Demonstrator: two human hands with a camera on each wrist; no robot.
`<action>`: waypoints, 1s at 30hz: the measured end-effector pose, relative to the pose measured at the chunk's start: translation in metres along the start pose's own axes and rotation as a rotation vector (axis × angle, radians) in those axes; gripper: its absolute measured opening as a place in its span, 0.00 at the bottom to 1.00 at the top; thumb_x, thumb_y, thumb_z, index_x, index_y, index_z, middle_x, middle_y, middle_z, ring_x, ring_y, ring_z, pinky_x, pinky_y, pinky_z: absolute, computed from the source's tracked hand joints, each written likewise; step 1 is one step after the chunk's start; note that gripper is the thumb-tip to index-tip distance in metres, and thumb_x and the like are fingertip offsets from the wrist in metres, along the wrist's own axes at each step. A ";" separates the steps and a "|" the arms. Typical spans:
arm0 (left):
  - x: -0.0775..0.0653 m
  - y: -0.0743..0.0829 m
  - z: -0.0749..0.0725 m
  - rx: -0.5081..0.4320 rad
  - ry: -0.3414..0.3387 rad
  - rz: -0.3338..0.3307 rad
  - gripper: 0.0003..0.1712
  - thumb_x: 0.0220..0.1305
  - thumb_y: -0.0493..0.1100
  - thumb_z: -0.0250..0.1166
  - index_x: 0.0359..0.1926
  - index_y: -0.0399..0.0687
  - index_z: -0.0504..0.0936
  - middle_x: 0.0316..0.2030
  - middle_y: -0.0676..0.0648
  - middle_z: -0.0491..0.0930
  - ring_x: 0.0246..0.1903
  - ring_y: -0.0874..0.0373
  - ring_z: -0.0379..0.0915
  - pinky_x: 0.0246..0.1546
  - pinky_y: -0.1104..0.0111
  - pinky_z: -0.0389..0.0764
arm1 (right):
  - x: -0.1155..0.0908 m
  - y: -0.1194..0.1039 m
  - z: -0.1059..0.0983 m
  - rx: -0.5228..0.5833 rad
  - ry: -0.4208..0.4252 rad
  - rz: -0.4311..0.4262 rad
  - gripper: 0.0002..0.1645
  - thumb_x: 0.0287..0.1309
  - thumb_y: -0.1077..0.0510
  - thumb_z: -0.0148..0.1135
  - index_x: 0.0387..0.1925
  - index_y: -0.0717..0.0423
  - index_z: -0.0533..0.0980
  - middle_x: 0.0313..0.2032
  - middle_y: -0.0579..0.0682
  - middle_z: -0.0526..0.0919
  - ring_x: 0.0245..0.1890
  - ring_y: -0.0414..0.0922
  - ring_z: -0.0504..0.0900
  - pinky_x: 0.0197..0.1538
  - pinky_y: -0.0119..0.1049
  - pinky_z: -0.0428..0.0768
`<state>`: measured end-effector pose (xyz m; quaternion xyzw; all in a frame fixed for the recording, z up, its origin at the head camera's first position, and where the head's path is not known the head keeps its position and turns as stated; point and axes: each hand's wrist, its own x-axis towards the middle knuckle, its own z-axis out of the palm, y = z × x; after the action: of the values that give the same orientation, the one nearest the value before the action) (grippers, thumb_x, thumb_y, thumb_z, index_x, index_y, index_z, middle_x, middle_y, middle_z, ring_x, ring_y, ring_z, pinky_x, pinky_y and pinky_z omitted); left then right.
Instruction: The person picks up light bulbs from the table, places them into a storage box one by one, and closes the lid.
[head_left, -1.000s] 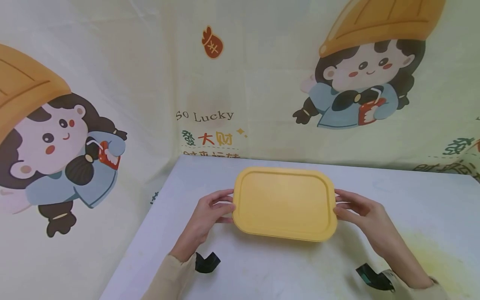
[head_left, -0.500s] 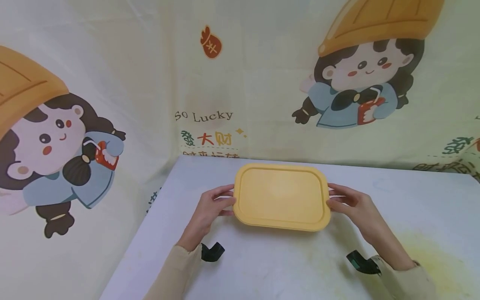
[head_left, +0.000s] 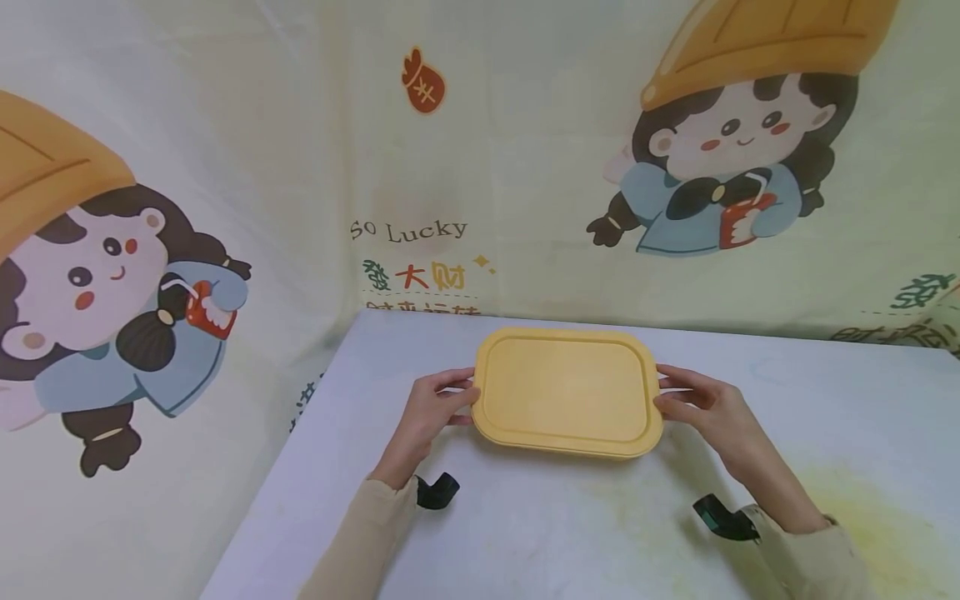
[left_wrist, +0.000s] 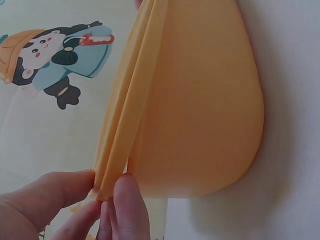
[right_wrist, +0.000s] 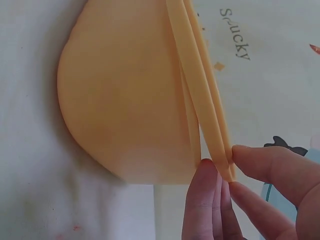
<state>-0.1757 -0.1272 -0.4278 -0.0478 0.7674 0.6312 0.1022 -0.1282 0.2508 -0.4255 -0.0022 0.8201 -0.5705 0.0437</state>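
A yellow rectangular food container (head_left: 566,390) with rounded corners and a lid on it is in the middle of the head view, lid upward. My left hand (head_left: 431,408) pinches the rim at its left end. At the opposite end my right hand (head_left: 712,408) grips the rim the same way. The left wrist view shows the thumb and fingertips (left_wrist: 131,205) on both sides of the rim, beside the container's smooth wall (left_wrist: 200,100). A similar pinch by the right fingers (right_wrist: 200,200) appears in the right wrist view. Whether the base touches the table is unclear.
The white table (head_left: 540,533) has a faint yellow stain (head_left: 862,517) at the right. Behind it hangs a pale printed cloth (head_left: 540,167) with cartoon figures and lettering. Black devices (head_left: 438,492) stick out from both sleeves.
Both hands have moved the yellow container a little toward the back of the table, most of it in the first half second. Their hold on its ends looks the same.
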 end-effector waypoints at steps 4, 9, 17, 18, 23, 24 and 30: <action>0.003 0.000 0.002 0.011 0.013 0.005 0.19 0.62 0.42 0.71 0.54 0.47 0.85 0.46 0.43 0.82 0.36 0.57 0.81 0.36 0.58 0.87 | 0.001 0.000 -0.001 -0.038 0.006 0.023 0.38 0.64 0.48 0.66 0.70 0.59 0.67 0.52 0.51 0.81 0.43 0.29 0.81 0.46 0.21 0.79; 0.006 -0.002 0.004 0.021 0.025 0.023 0.19 0.62 0.42 0.71 0.54 0.45 0.85 0.45 0.43 0.82 0.34 0.57 0.81 0.36 0.57 0.87 | 0.003 0.002 -0.001 -0.072 0.004 0.044 0.38 0.65 0.46 0.65 0.70 0.58 0.67 0.56 0.59 0.79 0.43 0.28 0.80 0.46 0.19 0.77; 0.009 -0.005 0.005 -0.003 0.022 0.021 0.18 0.61 0.41 0.71 0.52 0.43 0.85 0.44 0.42 0.83 0.32 0.58 0.81 0.34 0.59 0.87 | 0.005 0.006 -0.001 -0.063 -0.009 0.053 0.38 0.66 0.46 0.64 0.70 0.59 0.66 0.58 0.63 0.78 0.43 0.28 0.81 0.46 0.20 0.78; 0.009 -0.006 0.005 0.001 0.021 0.016 0.18 0.61 0.41 0.71 0.52 0.43 0.85 0.44 0.43 0.83 0.33 0.58 0.80 0.35 0.59 0.87 | 0.005 0.006 0.000 -0.064 -0.010 0.053 0.38 0.66 0.46 0.64 0.70 0.60 0.66 0.58 0.63 0.78 0.43 0.28 0.81 0.46 0.20 0.78; 0.011 -0.008 0.006 0.011 0.017 -0.002 0.18 0.61 0.42 0.71 0.52 0.43 0.85 0.46 0.43 0.84 0.33 0.58 0.81 0.34 0.61 0.87 | 0.005 0.008 0.001 -0.088 -0.016 0.065 0.38 0.66 0.45 0.63 0.70 0.59 0.66 0.59 0.63 0.77 0.43 0.28 0.81 0.46 0.20 0.76; 0.011 -0.009 0.006 0.012 0.018 -0.004 0.18 0.61 0.43 0.71 0.52 0.43 0.85 0.47 0.43 0.84 0.33 0.58 0.81 0.34 0.62 0.87 | 0.005 0.008 0.001 -0.095 -0.016 0.068 0.38 0.66 0.44 0.63 0.70 0.59 0.66 0.59 0.63 0.78 0.43 0.28 0.81 0.46 0.20 0.76; 0.014 -0.011 0.006 0.004 0.016 -0.019 0.19 0.61 0.44 0.72 0.53 0.44 0.85 0.49 0.44 0.84 0.34 0.59 0.80 0.33 0.64 0.87 | 0.006 0.011 0.001 -0.099 -0.030 0.083 0.39 0.66 0.43 0.62 0.71 0.58 0.65 0.60 0.63 0.77 0.43 0.30 0.82 0.46 0.21 0.76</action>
<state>-0.1863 -0.1223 -0.4421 -0.0597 0.7691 0.6281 0.1019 -0.1339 0.2530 -0.4362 0.0211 0.8460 -0.5267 0.0797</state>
